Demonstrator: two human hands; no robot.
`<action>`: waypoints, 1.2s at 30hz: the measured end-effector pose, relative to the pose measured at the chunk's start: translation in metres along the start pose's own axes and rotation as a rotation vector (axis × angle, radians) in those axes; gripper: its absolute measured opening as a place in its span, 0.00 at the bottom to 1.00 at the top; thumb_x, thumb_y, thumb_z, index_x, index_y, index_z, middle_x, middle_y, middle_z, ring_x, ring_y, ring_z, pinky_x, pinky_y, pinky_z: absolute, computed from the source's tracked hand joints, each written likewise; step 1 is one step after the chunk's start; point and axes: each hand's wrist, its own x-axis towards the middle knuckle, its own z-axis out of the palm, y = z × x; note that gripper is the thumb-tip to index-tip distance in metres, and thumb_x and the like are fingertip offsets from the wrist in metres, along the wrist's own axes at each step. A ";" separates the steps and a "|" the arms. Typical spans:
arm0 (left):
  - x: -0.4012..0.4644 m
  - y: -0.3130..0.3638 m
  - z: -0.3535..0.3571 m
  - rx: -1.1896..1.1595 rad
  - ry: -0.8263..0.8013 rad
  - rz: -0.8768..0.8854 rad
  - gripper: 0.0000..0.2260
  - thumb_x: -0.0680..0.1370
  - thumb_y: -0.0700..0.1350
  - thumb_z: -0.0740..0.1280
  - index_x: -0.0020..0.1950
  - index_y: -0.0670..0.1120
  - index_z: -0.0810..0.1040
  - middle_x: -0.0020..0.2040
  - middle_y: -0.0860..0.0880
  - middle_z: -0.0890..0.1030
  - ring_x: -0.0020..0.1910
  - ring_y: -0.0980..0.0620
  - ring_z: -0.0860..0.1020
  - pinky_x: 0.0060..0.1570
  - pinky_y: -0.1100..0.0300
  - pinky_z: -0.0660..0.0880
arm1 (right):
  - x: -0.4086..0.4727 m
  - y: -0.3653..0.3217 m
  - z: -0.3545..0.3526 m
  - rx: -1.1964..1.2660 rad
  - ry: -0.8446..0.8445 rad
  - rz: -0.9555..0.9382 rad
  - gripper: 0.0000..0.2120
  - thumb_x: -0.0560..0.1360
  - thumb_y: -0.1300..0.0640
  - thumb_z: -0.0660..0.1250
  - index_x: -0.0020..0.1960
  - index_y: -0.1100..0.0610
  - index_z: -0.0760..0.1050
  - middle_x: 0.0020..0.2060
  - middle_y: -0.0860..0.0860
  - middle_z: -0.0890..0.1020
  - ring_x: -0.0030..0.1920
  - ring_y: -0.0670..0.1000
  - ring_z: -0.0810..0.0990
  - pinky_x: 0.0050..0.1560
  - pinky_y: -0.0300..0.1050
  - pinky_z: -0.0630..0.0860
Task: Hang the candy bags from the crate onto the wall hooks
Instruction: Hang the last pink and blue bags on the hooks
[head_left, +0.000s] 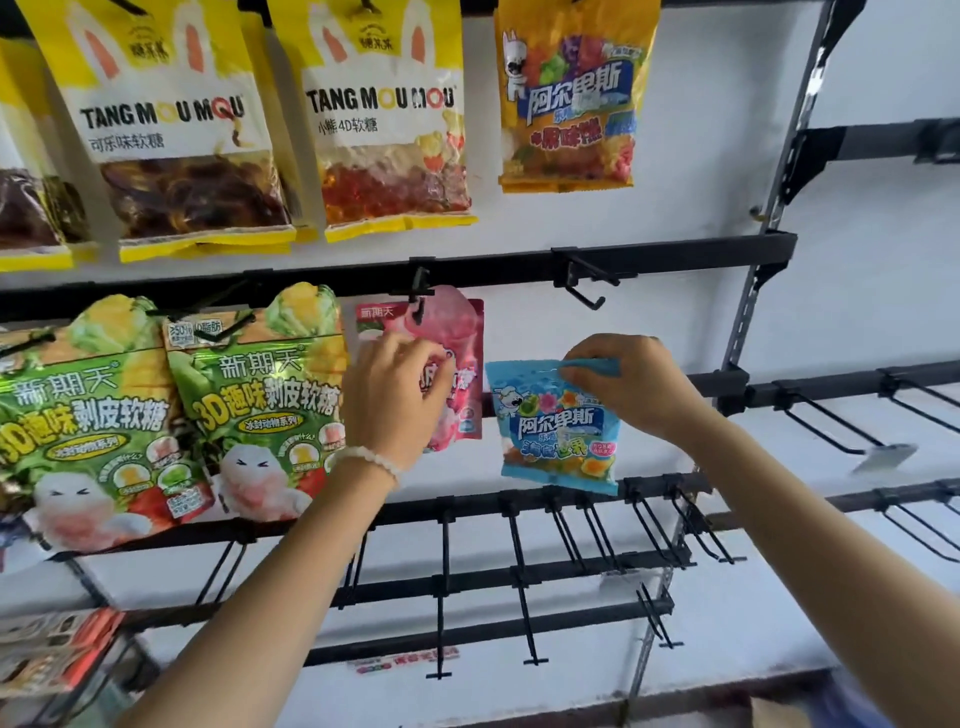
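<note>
My right hand (623, 384) pinches the top edge of a blue candy bag (556, 431), which dangles in front of the white wall below a bare black hook (587, 283). My left hand (400, 395) lies with curled fingers on a pink candy bag (457, 338) that hangs from a hook (418, 291) on the middle rail; whether it grips the bag I cannot tell. The crate is out of view.
Green candy bags (260, 405) hang left of the pink one. Yellow bags (384, 114) and an orange bag (569, 93) fill the top rail. Bare black hooks (597, 525) line the lower rails. More bare hooks (831, 421) stick out at the right.
</note>
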 end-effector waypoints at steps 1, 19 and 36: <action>-0.004 0.009 0.001 -0.046 -0.016 0.018 0.16 0.76 0.54 0.59 0.46 0.45 0.80 0.44 0.46 0.80 0.44 0.45 0.77 0.44 0.54 0.74 | -0.002 0.003 -0.005 0.006 -0.003 -0.006 0.05 0.75 0.56 0.67 0.48 0.56 0.80 0.38 0.46 0.79 0.37 0.43 0.76 0.32 0.32 0.72; 0.028 0.105 -0.018 0.075 0.067 0.085 0.07 0.73 0.46 0.71 0.39 0.43 0.81 0.38 0.47 0.78 0.39 0.46 0.74 0.38 0.58 0.69 | 0.015 0.016 -0.074 0.075 -0.043 -0.103 0.04 0.74 0.53 0.68 0.42 0.52 0.78 0.40 0.48 0.80 0.44 0.50 0.79 0.41 0.49 0.77; 0.061 0.083 0.005 0.170 0.036 0.116 0.09 0.73 0.49 0.70 0.39 0.44 0.81 0.38 0.46 0.78 0.39 0.45 0.73 0.33 0.55 0.71 | 0.053 0.028 -0.060 0.064 -0.016 -0.085 0.06 0.74 0.50 0.67 0.41 0.51 0.76 0.40 0.47 0.80 0.44 0.49 0.80 0.39 0.49 0.79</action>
